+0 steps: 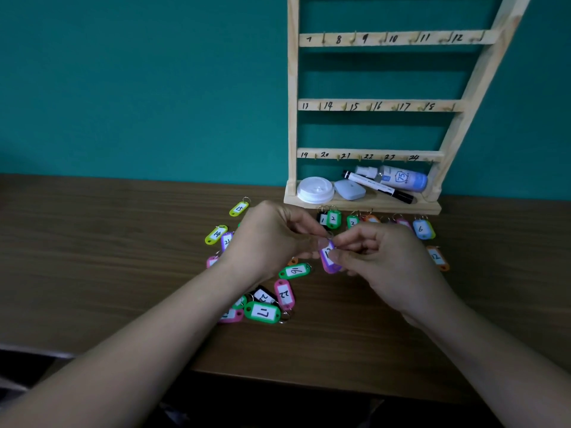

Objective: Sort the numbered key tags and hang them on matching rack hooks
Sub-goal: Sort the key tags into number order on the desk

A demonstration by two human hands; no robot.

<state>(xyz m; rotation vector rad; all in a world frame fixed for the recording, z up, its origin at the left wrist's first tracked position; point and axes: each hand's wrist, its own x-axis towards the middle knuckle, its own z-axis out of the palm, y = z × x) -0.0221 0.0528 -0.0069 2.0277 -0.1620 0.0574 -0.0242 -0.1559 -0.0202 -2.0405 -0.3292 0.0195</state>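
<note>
While the left hand (272, 239) is pinching its ring (329, 234) and the right hand (380, 261) is gripping the purple tag (327, 256) just near of the rack (293, 118), I'm thinking sliding fingers off the number is helping.

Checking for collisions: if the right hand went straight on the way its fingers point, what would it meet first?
Probably the left hand, whose fingers hold the same purple plastic key tag just beyond; depth is hard to judge.
</note>
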